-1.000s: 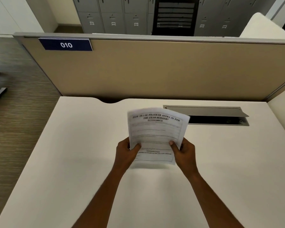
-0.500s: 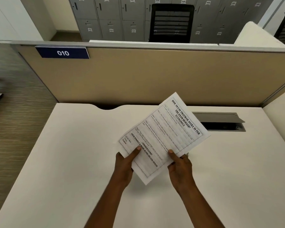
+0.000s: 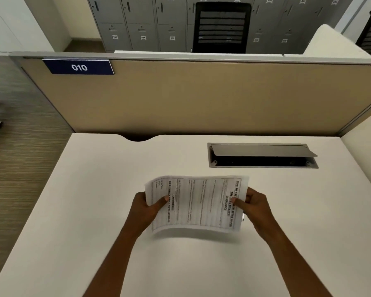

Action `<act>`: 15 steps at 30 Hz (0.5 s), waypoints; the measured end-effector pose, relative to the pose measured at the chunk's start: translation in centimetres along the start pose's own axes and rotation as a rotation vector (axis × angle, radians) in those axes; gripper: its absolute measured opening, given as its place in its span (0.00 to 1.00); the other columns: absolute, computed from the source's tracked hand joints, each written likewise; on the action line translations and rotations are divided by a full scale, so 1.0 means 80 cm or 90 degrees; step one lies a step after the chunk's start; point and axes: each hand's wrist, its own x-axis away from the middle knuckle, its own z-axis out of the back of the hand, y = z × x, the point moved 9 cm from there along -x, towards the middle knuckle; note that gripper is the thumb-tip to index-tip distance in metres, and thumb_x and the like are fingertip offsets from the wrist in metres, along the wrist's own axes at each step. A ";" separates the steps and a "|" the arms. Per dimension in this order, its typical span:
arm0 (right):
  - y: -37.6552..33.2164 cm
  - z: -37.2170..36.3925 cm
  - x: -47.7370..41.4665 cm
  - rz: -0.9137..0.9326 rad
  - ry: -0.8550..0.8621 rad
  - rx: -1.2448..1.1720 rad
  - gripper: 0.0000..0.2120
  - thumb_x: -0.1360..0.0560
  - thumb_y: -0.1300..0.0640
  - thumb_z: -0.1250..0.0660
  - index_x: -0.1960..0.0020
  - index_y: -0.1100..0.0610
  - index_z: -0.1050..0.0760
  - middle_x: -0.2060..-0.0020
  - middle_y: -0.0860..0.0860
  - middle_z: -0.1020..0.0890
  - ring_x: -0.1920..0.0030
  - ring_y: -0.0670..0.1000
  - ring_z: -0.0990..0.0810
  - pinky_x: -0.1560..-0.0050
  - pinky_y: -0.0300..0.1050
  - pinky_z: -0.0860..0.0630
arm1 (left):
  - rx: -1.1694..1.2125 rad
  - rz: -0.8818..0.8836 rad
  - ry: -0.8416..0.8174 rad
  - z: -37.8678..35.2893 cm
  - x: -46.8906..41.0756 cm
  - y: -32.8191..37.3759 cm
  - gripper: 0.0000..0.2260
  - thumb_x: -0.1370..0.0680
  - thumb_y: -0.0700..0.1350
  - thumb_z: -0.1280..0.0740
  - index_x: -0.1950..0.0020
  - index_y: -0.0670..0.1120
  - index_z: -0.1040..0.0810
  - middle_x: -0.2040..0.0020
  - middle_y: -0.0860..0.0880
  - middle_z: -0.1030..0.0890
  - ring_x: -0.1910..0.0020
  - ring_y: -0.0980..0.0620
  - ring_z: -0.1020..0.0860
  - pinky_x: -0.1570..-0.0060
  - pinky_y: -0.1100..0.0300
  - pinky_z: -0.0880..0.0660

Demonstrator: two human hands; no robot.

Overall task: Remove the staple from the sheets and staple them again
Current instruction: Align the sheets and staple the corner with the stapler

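Over the near middle of the white desk (image 3: pixel 73 211), the left hand (image 3: pixel 147 207) and right hand (image 3: pixel 254 205) pinch the short edges of the sheets (image 3: pixel 196 203), which are turned sideways and sagging. The desk's left edge lies well apart. Farther right a cable hatch (image 3: pixel 262 155) stands open, with a tan partition (image 3: pixel 201 99) beyond.

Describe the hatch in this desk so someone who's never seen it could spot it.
Start at the white desk, then look toward its far right, near the beige partition. The hatch is a grey rectangular flap, ajar over a dark slot, the only framed opening in the desktop.
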 end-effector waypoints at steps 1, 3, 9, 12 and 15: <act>0.011 -0.002 0.000 0.000 0.025 0.005 0.13 0.25 0.71 0.30 0.43 0.59 0.19 0.49 0.57 0.13 0.50 0.56 0.14 0.51 0.51 0.16 | -0.013 0.002 0.009 0.000 -0.001 -0.007 0.06 0.26 0.45 0.23 0.50 0.51 0.15 0.55 0.51 0.12 0.54 0.50 0.13 0.54 0.52 0.15; 0.029 -0.006 0.003 0.000 0.075 -0.003 0.12 0.26 0.70 0.30 0.45 0.60 0.18 0.52 0.55 0.13 0.52 0.54 0.13 0.54 0.46 0.16 | -0.020 0.003 0.025 -0.002 -0.001 -0.018 0.07 0.26 0.46 0.23 0.49 0.50 0.15 0.53 0.50 0.12 0.53 0.52 0.13 0.51 0.50 0.15; 0.074 -0.014 0.008 -0.004 0.159 -0.052 0.11 0.26 0.70 0.29 0.48 0.58 0.18 0.52 0.55 0.13 0.51 0.50 0.14 0.52 0.44 0.17 | 0.017 -0.012 0.075 0.001 0.007 -0.038 0.09 0.25 0.41 0.24 0.51 0.55 0.16 0.56 0.60 0.13 0.54 0.60 0.14 0.52 0.58 0.18; 0.086 -0.017 0.007 -0.009 0.158 -0.021 0.11 0.27 0.70 0.29 0.52 0.56 0.17 0.52 0.57 0.14 0.49 0.54 0.15 0.51 0.46 0.18 | 0.022 -0.016 0.100 0.004 0.012 -0.050 0.11 0.24 0.37 0.25 0.52 0.54 0.16 0.57 0.60 0.12 0.54 0.60 0.14 0.53 0.62 0.20; 0.085 -0.019 0.003 0.014 0.143 0.046 0.07 0.28 0.71 0.30 0.55 0.60 0.20 0.58 0.60 0.17 0.54 0.58 0.18 0.57 0.47 0.18 | 0.034 -0.037 0.107 0.009 0.015 -0.054 0.13 0.25 0.31 0.28 0.49 0.48 0.14 0.52 0.51 0.12 0.50 0.52 0.14 0.51 0.58 0.19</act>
